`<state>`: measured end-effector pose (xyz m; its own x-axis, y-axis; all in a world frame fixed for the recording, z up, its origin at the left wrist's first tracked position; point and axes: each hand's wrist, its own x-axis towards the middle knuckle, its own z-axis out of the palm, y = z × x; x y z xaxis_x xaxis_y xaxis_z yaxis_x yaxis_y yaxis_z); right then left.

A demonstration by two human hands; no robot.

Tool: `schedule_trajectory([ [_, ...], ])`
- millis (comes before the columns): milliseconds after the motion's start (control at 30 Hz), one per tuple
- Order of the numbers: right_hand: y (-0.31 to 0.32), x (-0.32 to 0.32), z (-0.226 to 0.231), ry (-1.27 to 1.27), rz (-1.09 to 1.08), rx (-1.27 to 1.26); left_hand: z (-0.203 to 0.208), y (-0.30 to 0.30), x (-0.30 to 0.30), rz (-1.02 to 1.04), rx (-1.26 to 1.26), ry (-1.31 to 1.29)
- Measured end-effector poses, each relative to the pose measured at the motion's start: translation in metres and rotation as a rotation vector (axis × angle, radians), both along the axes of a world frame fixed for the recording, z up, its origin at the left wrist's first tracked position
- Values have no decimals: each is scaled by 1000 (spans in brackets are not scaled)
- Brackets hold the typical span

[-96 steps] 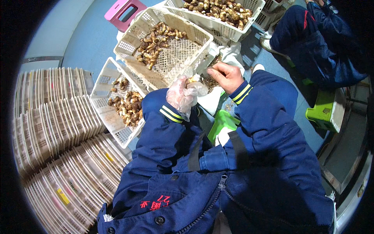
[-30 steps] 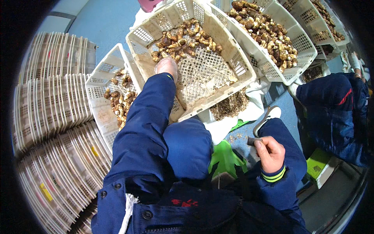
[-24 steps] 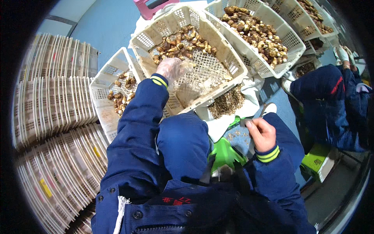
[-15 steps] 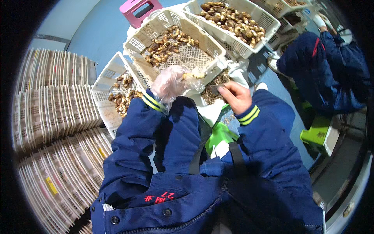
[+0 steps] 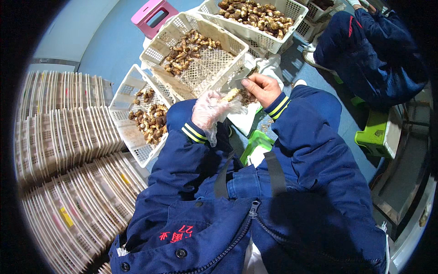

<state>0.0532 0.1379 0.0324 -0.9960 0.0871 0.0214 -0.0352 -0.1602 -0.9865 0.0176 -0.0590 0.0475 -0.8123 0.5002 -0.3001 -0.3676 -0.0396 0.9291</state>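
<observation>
My left hand (image 5: 211,110), in a clear plastic glove, is closed round a pale mushroom (image 5: 232,94) whose end sticks out toward the right. My bare right hand (image 5: 263,89) pinches a small thin knife (image 5: 239,78), its blade pointing left, close above the mushroom. Whether the blade touches it, I cannot tell. Beneath the hands, dark trimmings (image 5: 247,97) lie on a white cloth or bag (image 5: 245,120). Beyond my left hand stands a white mesh crate (image 5: 211,68) with brown-and-pale mushrooms (image 5: 185,52) along its left side.
To the left, a smaller crate (image 5: 119,99) holds mushrooms, beside tall stacks of nested crates (image 5: 68,137). A fuller crate (image 5: 269,44) and a pink stool (image 5: 145,23) stand at the back. At right sits a co-worker (image 5: 369,64) in dark blue, near a green stool (image 5: 370,138).
My right hand has moved away from my body and leftward, bringing the knife closer to the mushroom. My left hand has turned slightly, showing more of the mushroom. The whole view has shifted.
</observation>
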Motion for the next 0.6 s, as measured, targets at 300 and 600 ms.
schedule_trajectory([
  [300, 20, -9, -5, 67, -75, 356, -19, -2, -7, 59, -15, 250],
  [600, 11, -11, -8, 66, 33, 337, -23, -4, -14, 83, -356, 976],
])
